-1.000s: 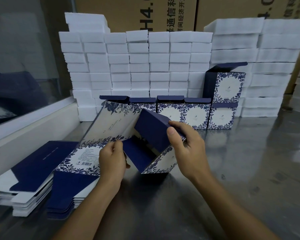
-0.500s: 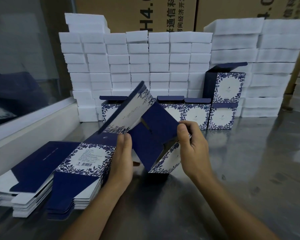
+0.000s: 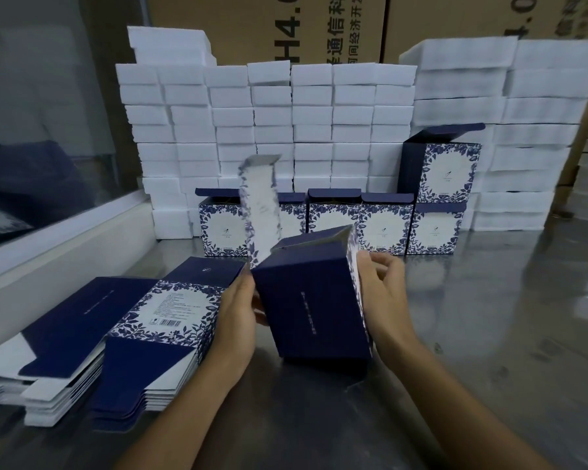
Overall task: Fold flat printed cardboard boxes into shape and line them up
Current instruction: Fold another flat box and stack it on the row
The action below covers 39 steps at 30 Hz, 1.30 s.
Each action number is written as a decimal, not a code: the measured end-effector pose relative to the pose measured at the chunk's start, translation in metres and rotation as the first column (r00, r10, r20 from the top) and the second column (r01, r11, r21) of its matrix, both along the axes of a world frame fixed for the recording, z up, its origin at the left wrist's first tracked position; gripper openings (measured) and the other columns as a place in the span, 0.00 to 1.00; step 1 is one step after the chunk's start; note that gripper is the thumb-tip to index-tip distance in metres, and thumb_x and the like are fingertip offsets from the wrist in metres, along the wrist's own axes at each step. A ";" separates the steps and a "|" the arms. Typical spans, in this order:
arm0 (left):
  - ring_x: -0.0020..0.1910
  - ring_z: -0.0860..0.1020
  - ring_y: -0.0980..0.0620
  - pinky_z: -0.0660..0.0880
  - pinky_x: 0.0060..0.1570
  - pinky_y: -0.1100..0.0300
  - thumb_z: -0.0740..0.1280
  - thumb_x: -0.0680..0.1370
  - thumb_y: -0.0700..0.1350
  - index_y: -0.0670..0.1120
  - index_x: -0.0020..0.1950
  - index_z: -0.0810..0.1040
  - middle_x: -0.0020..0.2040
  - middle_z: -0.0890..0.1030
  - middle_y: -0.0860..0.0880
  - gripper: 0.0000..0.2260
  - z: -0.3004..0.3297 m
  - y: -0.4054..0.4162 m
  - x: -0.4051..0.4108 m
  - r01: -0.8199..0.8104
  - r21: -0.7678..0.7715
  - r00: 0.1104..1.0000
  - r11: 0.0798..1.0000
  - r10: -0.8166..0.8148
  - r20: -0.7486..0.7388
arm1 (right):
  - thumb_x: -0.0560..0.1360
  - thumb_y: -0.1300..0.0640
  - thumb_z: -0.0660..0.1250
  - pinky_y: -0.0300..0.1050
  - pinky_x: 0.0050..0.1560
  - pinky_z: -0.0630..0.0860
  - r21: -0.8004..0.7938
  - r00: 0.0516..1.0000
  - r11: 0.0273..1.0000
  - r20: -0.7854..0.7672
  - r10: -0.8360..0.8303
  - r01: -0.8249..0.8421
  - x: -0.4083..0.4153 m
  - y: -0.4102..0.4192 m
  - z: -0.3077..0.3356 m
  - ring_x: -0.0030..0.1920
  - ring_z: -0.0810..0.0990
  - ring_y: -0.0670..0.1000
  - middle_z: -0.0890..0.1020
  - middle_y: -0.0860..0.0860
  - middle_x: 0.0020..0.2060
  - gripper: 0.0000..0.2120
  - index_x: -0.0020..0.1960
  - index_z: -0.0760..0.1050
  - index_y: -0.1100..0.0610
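Behind everything, brown shipping cartons (image 3: 269, 25) with black print fill the top of the view. Against them: stacks of white foam blocks (image 3: 265, 130), a taller stack of wider foam slabs (image 3: 510, 130) to the right. Steel table (image 3: 489, 334) runs under all of it, a white ledge with a glass panel (image 3: 48, 113) on the left.

Pile of flat boxes (image 3: 123, 334) sits near left on the table, navy and floral print, top one showing a barcode panel. Some plain white-backed flats lie under and left of it.

Row of folded boxes (image 3: 384, 228) stands at the foot of the foam, touching side by side, top flaps up. One more folded box (image 3: 448, 171) is stacked on the rightmost of the row, lid flap open.

Box in work (image 3: 313, 307): centre, near the front, already squared up into a sleeve, navy side facing the camera, tilted with its lower edge at or just above the table; contact not clear. Its long white flap (image 3: 260, 205) sticks up, motion-blurred.

Left hand (image 3: 235, 320) grips the box's left edge, fingers hidden behind it, wrist just over the flat pile. Right hand (image 3: 384, 296) holds the right floral side, thumb along the edge, fingers curled at the far side.
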<state>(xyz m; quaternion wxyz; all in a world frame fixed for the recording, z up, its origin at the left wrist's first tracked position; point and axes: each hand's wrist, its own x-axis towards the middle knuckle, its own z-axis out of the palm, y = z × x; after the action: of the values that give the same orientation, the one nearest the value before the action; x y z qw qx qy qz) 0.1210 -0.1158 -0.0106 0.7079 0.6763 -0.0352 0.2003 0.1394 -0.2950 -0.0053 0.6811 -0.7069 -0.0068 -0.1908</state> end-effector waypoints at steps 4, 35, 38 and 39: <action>0.39 0.80 0.53 0.77 0.33 0.62 0.50 0.85 0.53 0.51 0.50 0.81 0.43 0.83 0.48 0.20 0.000 -0.001 -0.001 0.051 -0.021 0.998 0.998 -0.051 -0.021 | 0.77 0.36 0.62 0.47 0.46 0.77 0.066 0.999 0.997 0.017 0.028 -0.029 -0.001 -0.003 0.001 0.44 0.82 0.40 0.84 0.40 0.42 0.20 0.51 0.78 0.51; 0.43 0.77 0.52 0.74 0.43 0.58 0.57 0.77 0.63 0.56 0.44 0.74 0.44 0.78 0.50 0.13 -0.002 0.004 -0.005 -0.235 0.219 0.936 0.947 0.160 0.313 | 0.73 0.24 0.51 0.39 0.51 0.74 -0.029 0.927 0.926 -0.009 0.375 -0.376 -0.016 0.008 0.012 0.52 0.83 0.36 0.85 0.35 0.52 0.22 0.52 0.80 0.28; 0.41 0.75 0.53 0.71 0.41 0.62 0.56 0.79 0.60 0.53 0.41 0.73 0.42 0.76 0.50 0.15 -0.001 0.003 -0.003 -0.267 0.231 0.921 0.936 0.177 0.347 | 0.66 0.19 0.54 0.36 0.54 0.75 0.003 0.907 0.907 0.019 0.420 -0.420 -0.017 0.010 0.010 0.56 0.81 0.35 0.83 0.34 0.55 0.25 0.53 0.79 0.26; 0.42 0.75 0.53 0.71 0.41 0.63 0.56 0.79 0.59 0.52 0.41 0.73 0.43 0.76 0.51 0.15 -0.001 0.002 -0.003 -0.272 0.244 0.916 0.931 0.173 0.361 | 0.66 0.19 0.56 0.35 0.57 0.74 0.031 0.916 0.916 0.048 0.399 -0.401 -0.015 0.011 0.008 0.59 0.80 0.36 0.83 0.34 0.57 0.27 0.56 0.79 0.30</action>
<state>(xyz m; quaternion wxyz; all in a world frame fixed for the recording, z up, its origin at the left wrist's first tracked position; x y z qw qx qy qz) 0.1185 -0.1135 -0.0120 0.5575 0.7281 -0.1056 0.3846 0.1246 -0.2839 0.0032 0.7196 -0.6726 -0.1609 -0.0619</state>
